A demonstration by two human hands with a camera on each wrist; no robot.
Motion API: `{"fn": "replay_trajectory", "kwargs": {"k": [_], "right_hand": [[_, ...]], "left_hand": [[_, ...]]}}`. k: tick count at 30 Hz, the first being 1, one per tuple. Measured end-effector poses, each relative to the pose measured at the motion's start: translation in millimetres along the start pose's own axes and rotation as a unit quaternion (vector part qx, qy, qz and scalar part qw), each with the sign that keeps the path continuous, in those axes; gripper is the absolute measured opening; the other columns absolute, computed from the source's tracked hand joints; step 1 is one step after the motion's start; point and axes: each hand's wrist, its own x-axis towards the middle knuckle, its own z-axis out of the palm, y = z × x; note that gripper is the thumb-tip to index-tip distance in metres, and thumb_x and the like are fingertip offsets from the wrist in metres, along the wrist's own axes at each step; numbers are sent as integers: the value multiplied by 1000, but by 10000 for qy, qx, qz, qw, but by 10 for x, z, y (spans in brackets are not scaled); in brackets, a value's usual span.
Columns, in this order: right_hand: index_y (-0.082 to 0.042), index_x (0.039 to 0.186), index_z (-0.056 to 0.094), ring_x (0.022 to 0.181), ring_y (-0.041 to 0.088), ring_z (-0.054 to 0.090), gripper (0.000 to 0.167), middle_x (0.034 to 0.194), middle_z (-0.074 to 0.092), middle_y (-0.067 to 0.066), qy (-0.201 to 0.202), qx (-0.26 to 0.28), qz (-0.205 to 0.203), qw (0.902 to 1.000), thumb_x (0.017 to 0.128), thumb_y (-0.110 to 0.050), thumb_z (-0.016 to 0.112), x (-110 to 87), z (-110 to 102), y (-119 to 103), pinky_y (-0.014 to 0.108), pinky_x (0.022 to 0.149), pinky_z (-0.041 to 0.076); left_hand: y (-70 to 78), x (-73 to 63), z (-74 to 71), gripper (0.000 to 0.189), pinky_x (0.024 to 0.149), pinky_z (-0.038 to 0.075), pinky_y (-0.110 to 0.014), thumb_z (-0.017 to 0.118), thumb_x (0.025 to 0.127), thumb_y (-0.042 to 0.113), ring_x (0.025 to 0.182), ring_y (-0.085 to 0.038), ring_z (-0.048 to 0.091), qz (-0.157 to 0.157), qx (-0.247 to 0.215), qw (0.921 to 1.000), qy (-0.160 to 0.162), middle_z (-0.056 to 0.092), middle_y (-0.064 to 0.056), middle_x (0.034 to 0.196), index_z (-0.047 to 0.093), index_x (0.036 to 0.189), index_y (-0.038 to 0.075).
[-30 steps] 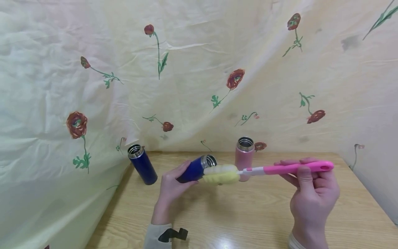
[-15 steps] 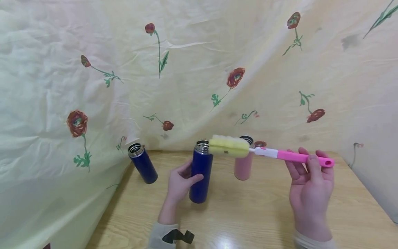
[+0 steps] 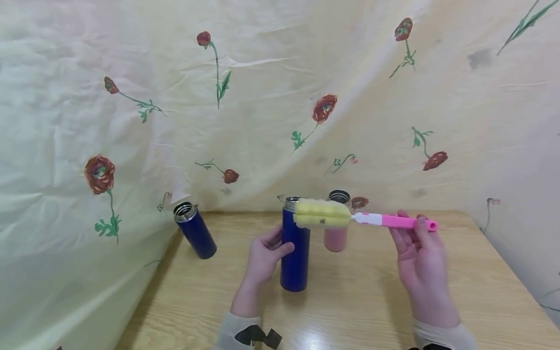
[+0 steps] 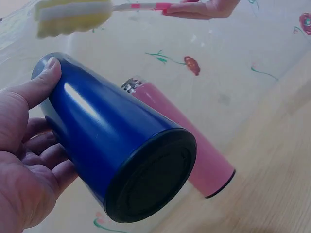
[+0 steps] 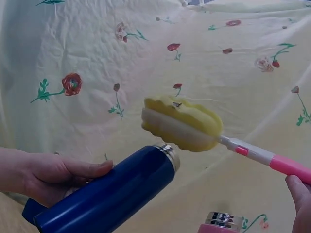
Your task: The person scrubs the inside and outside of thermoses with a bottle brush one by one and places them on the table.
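My left hand grips a blue vacuum flask by its side, thumb across the front. The flask stands upright in the head view, its steel mouth uncapped; its black base shows in the left wrist view. My right hand pinches the pink handle of a bottle brush between thumb and fingers. The brush lies level, and its yellow and white sponge head is just above and beside the flask's mouth, outside it. In the head view the sponge overlaps the rim.
Behind the brush a pink flask stands uncapped on the wooden table. Another blue flask, also uncapped, stands at the table's left. A flower-printed cloth hangs behind and along the left side.
The held blue flask has turned from tilted to upright and shifted right. The brush has risen from in front of the flask's mouth, then moved slightly left with my right hand.
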Motion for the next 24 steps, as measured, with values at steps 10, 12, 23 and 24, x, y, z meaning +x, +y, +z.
{"fn": "replay_trajectory", "kwargs": {"k": [10, 12, 23, 24], "right_hand": [[-7, 123, 50, 110, 34, 76, 18, 116, 70, 20, 313, -147, -171, 9993, 108, -10, 59, 43, 6, 26, 44, 101, 56], [-7, 123, 49, 110, 34, 76, 18, 116, 70, 20, 332, -113, -226, 9991, 108, -10, 59, 40, 8, 23, 44, 101, 56], [-8, 127, 49, 114, 29, 75, 25, 119, 71, 16, 517, -743, -152, 9958, 107, -12, 63, 19, -11, 36, 40, 101, 56], [-8, 128, 50, 114, 29, 75, 26, 120, 70, 15, 551, -776, -132, 9954, 107, -12, 64, 17, -19, 36, 40, 101, 56]], "left_hand": [[-5, 7, 22, 83, 104, 57, -38, 93, 86, 23, 127, -34, 66, -4, 87, 9999, -111, 62, -33, 140, 52, 148, -13], [3, 6, 25, 85, 104, 57, -37, 94, 85, 25, 127, -33, 66, -44, 60, 9999, -132, 61, -32, 141, 52, 148, -13], [-21, 3, 15, 73, 107, 55, -38, 86, 94, 22, 128, -33, 66, -110, 51, 9998, -168, 63, -31, 141, 52, 148, -14], [-25, -4, 14, 71, 107, 55, -38, 85, 95, 20, 128, -34, 66, -134, 71, 9997, -171, 63, -31, 141, 52, 148, -14]]}}
